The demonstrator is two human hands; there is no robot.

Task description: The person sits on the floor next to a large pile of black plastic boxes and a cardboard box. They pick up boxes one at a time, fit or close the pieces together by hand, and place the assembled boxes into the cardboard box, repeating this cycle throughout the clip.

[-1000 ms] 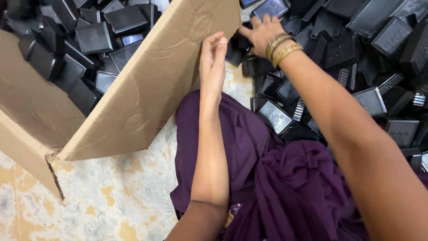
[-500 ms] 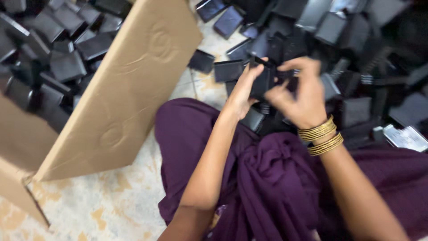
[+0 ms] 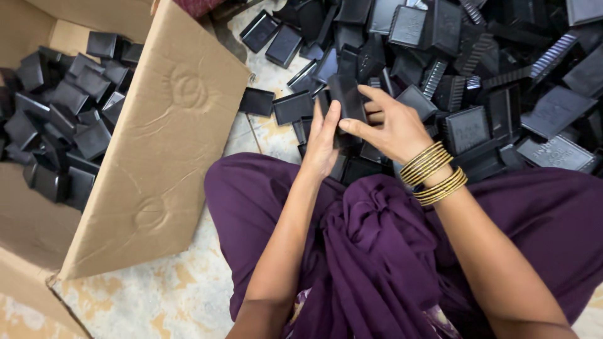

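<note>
Both hands grip one black plastic piece (image 3: 347, 100): left hand (image 3: 322, 141) braces its side, right hand (image 3: 392, 125) pinches it. The pile of black pieces (image 3: 502, 75) lies at two o'clock, the cardboard box (image 3: 163, 157) at nine.

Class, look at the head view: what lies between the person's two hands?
A black plastic piece, gripped between the left hand and right hand. The head view shows it, above the purple cloth.
</note>
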